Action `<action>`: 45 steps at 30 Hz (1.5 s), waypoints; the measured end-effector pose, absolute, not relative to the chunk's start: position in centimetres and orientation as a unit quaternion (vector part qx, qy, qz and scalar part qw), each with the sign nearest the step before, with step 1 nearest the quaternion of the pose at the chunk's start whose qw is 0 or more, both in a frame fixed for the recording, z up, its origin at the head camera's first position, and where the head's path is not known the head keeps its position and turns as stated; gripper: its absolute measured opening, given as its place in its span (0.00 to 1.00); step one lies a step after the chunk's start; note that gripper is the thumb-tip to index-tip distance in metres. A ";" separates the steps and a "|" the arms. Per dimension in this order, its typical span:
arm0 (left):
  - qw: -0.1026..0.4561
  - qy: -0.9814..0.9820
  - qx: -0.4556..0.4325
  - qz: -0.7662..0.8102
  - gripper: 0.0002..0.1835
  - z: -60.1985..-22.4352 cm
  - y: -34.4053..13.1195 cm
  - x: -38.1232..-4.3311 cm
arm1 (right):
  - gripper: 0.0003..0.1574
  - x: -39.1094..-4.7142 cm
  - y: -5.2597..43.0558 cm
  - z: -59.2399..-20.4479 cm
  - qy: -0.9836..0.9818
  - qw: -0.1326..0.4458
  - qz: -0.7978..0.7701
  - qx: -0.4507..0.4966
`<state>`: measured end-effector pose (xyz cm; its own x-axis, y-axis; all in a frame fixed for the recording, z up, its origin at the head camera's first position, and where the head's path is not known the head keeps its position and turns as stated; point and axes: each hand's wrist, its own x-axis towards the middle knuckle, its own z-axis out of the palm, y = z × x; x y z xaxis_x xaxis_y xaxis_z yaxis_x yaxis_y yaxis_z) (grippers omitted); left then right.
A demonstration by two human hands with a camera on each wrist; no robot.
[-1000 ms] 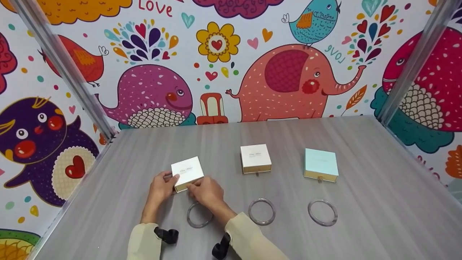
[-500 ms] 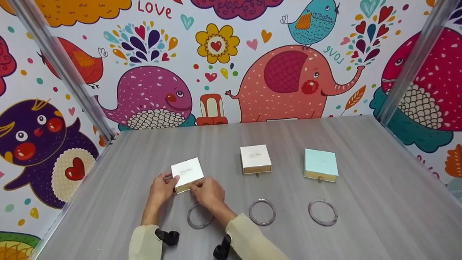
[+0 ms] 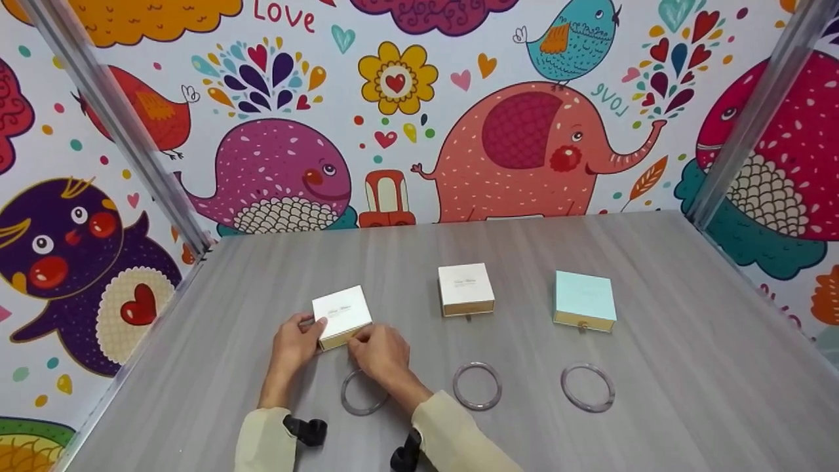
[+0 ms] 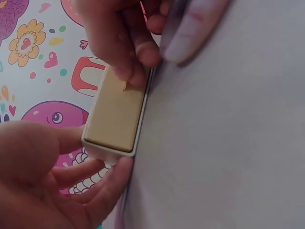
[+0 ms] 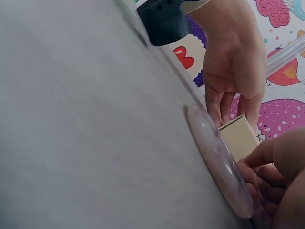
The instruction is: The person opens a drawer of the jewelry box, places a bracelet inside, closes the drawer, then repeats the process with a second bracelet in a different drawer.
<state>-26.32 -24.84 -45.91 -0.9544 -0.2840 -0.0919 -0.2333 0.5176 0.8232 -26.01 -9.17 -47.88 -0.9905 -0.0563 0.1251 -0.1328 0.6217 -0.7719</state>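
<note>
Left white box (image 3: 342, 316) is held by the left hand (image 3: 293, 342), its pull tab (image 4: 125, 86) pinched by the right hand (image 3: 381, 353), and it is placed mid-left on the gray table (image 3: 668, 308), well in from the left and far edges, with tabletop room left before the middle white box (image 3: 466, 285) and, farther right, the teal box (image 3: 585, 295). "LOVE" is read on the far wall (image 3: 393, 147); print on both white lids is too small to be made out. All three boxes are seen closed, contents hidden, and three bangles (image 3: 478, 407) are laid in a row nearer, the left one partly covered by the right hand.
</note>
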 end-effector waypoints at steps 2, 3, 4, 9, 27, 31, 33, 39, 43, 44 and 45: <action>0.028 -0.868 0.154 -0.470 0.25 -46.0 -24.8 -26.3 | 0.06 -25.9 -9.1 -47.9 -0.901 0.046 0.428 0.059; 0.029 -0.867 0.157 -0.471 0.25 -46.0 -24.8 -26.3 | 0.06 -25.9 -9.1 -47.9 -0.901 0.049 0.426 0.063; 0.030 -0.866 0.159 -0.473 0.25 -46.0 -24.9 -26.3 | 0.06 -25.8 -9.1 -47.9 -0.902 0.051 0.424 0.067; 0.028 -0.861 0.166 -0.480 0.25 -46.0 -25.0 -26.3 | 0.08 -25.7 -9.0 -47.8 -0.905 0.060 0.414 0.080; 0.026 -0.862 0.168 -0.478 0.25 -45.8 -24.8 -26.4 | 0.23 -24.9 -8.4 -47.4 -0.909 0.126 0.361 0.165; 0.032 -0.865 0.159 -0.475 0.24 -45.8 -24.8 -26.6 | 0.24 -24.7 -8.2 -47.3 -0.920 0.159 0.306 0.187; 0.035 -0.867 0.156 -0.473 0.24 -45.9 -24.8 -26.6 | 0.23 -24.7 -8.1 -47.3 -0.922 0.174 0.282 0.198; 0.033 -0.864 0.157 -0.477 0.25 -45.9 -24.9 -26.6 | 0.23 -24.4 -7.9 -46.9 -0.927 0.180 0.251 0.214; 0.030 -0.864 0.159 -0.477 0.25 -46.0 -25.0 -26.6 | 0.25 -23.9 -8.0 -46.8 -0.931 0.159 0.266 0.195; 0.028 -0.864 0.160 -0.477 0.25 -46.0 -25.0 -26.6 | 0.26 -23.8 -8.1 -46.7 -0.932 0.154 0.270 0.188; 0.027 -0.864 0.160 -0.477 0.25 -46.0 -25.0 -26.5 | 0.28 -23.7 -8.2 -46.7 -0.933 0.149 0.273 0.181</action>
